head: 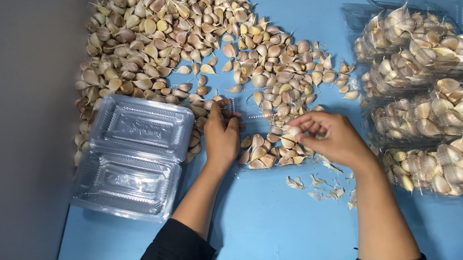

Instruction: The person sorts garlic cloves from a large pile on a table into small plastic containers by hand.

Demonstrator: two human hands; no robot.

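Sorting cloves: right hand pinches one clove over the pile; left hand, fingers curled, touches cloves beside the empty tray. Next calls for a careful placement.

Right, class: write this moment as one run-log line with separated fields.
left hand: steadies clear tray | right hand: pinches garlic clove | garlic pile: loose on blue table | filled packs: at right

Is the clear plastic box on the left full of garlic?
No, the open clear box on the left holds nothing, while garlic cloves lie loose on the blue table.
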